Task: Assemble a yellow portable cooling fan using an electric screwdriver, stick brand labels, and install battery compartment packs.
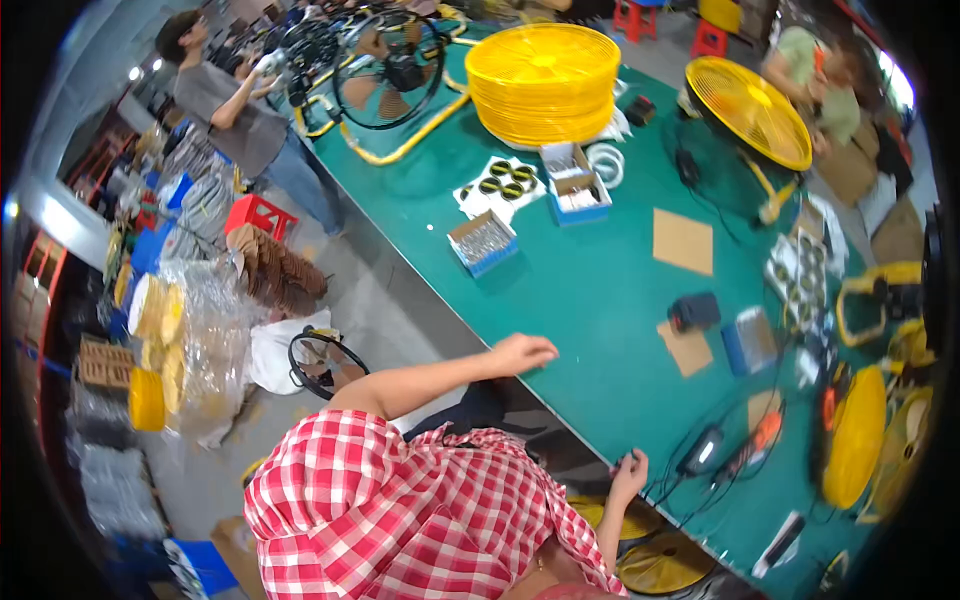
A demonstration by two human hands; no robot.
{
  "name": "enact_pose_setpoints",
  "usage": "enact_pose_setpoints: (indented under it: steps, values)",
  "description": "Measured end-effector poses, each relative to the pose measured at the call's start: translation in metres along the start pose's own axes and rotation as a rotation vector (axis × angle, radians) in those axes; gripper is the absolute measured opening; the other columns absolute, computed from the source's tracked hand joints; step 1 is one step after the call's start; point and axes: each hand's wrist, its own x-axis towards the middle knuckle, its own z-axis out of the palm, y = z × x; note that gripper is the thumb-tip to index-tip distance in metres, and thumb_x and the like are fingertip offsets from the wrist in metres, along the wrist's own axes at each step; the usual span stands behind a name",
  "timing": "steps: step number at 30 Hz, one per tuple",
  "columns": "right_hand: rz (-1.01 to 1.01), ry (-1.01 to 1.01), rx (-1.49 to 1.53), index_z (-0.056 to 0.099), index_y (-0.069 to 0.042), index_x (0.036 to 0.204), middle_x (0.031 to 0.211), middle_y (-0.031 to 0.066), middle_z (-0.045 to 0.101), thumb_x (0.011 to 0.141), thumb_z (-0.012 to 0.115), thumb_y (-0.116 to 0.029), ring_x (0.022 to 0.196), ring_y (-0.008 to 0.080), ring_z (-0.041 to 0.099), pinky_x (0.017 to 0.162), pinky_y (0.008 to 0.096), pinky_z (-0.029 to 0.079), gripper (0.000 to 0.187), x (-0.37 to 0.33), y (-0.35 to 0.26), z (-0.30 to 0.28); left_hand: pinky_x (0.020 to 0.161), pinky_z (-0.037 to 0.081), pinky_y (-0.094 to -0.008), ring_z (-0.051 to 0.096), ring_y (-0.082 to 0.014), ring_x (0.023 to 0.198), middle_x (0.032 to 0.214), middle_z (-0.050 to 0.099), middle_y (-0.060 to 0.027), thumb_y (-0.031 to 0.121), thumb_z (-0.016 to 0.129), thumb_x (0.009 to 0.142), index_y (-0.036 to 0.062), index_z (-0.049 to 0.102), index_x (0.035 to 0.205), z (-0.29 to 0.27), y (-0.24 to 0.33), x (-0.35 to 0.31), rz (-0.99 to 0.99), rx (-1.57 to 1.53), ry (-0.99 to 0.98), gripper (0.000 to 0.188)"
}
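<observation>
Checked shirt [400,500] beside roomy green table [590,300] edge; left fingers [544,352], right fingers [638,461]: can't tell if closed

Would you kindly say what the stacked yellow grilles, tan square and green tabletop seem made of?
Stacked yellow grilles: probably coated metal wire, given thin, glossy ribs.
Tan square: likely cardboard, matte and evenly brown.
Green tabletop: perhaps rubber or plastic matting, smooth with faint sheen.
</observation>
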Motion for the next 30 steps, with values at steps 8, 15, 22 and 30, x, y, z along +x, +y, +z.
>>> enact_pose_setpoints:
  steps: [8, 15, 22, 30]
  values:
    - [0.312, 0.128, -0.069, 0.056, -0.006, 0.08, 0.058, 0.0078, 0.055, 0.081, 0.057, -0.013, 0.044, 0.0153, 0.051, 0.039, 0.0271, 0.04, 0.007, 0.031, -0.006, 0.021, 0.071, 0.047, -0.0283, 0.059, -0.0139, 0.078, 0.087, 0.063, -0.0085, 0.02, 0.058, 0.084, 0.0029, 0.06, 0.101, -0.392, -0.079, 0.019, 0.167, 0.161, 1.082, 0.024]
    - [0.045, -0.068, -0.61, 0.056, -0.003, 0.09, 0.076, 0.0145, 0.057, 0.081, 0.056, -0.019, 0.065, 0.0258, 0.055, 0.057, 0.0364, 0.043, 0.019, 0.041, 0.005, 0.092, 0.089, 0.041, -0.0366, 0.05, -0.0311, 0.107, 0.117, 0.051, -0.0201, 0.038, 0.059, 0.081, 0.0011, 0.047, 0.121, -0.677, -0.158, 0.029, -0.095, 0.531, 1.571, 0.056]
    - [-0.219, -0.347, -1.159, 0.05, 0.0, 0.111, 0.093, 0.0229, 0.059, 0.084, 0.058, -0.028, 0.08, 0.0375, 0.059, 0.064, 0.0414, 0.05, 0.04, 0.022, -0.057, 0.157, 0.091, 0.039, -0.0403, 0.047, -0.0347, 0.109, 0.117, 0.047, -0.0195, 0.044, 0.072, 0.065, 0.0018, 0.042, 0.123, -0.694, -0.215, 0.022, -0.519, 0.23, 1.105, 0.078]
    - [-0.615, -0.57, -0.756, 0.062, -0.001, 0.086, 0.071, 0.0156, 0.06, 0.079, 0.059, -0.012, 0.061, 0.0282, 0.058, 0.058, 0.033, 0.046, 0.014, 0.044, -0.239, 0.446, 0.076, 0.044, -0.039, 0.053, -0.031, 0.087, 0.095, 0.049, -0.0159, 0.035, 0.079, 0.059, 0.0003, 0.048, 0.096, -0.584, -0.196, 0.016, -0.175, 0.209, 1.297, 0.059]
